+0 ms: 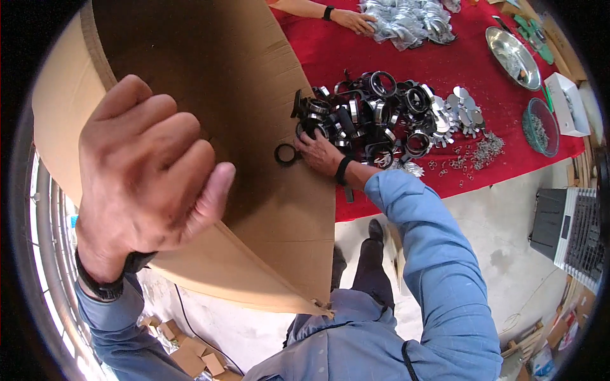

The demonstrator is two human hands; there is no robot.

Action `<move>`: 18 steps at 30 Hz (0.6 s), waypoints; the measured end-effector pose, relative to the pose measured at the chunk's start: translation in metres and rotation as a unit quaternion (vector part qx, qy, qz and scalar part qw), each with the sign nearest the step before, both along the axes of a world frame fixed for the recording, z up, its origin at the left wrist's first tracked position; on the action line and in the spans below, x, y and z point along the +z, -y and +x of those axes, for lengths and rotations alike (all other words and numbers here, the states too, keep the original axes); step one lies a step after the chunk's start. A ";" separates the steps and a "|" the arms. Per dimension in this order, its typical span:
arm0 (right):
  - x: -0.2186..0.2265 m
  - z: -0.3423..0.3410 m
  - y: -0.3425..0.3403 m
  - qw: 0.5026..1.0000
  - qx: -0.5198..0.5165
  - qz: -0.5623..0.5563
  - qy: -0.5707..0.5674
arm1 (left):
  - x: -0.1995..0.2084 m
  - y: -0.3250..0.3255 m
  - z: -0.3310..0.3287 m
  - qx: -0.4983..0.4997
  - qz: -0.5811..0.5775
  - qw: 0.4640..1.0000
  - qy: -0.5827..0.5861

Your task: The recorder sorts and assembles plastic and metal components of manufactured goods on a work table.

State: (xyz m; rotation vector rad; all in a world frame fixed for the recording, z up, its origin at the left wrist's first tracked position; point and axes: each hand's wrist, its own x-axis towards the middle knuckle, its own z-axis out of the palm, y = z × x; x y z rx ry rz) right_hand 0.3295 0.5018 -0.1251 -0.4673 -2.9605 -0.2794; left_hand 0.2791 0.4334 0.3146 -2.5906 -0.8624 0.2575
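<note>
1. at the near left edge of the pile of black-and-silver ring parts [379,112], right hand [323,154], palm down, fingers partly bent and touching parts; can't tell if it has a grip on one.
2. just left of right hand's fingertips, single black ring [277,156], seen against the cardboard box [254,63]; can't tell whether held.
3. well left of right hand, left hand [146,168] raised in front of the box, fingers curled into a fist, thumb alongside; nothing shows in it.
4. right of right hand, past the pile: flat silver discs [467,109], then small metal clips [488,151] loose on the red-covered surface [381,57].
5. farther right of right hand: green see-through bowl [551,124].
6. beyond right hand, far side: co-worker's hand [354,21] at plastic-wrapped parts [406,25].
</note>
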 end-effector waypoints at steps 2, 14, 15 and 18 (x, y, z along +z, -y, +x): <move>0.011 0.013 -0.018 0.999 0.026 -0.020 -0.021 | 0.003 0.002 -0.004 0.006 0.014 1.000 -0.018; 0.055 0.065 -0.092 0.986 -0.101 -0.028 -0.126 | 0.030 0.044 -0.047 0.049 0.061 0.995 -0.054; 0.058 0.058 -0.086 0.987 -0.099 -0.026 -0.126 | 0.033 0.048 -0.047 0.049 0.062 0.995 -0.052; 0.080 0.001 -0.033 0.981 -0.018 -0.044 -0.189 | 0.033 0.062 -0.046 0.053 0.077 0.995 -0.044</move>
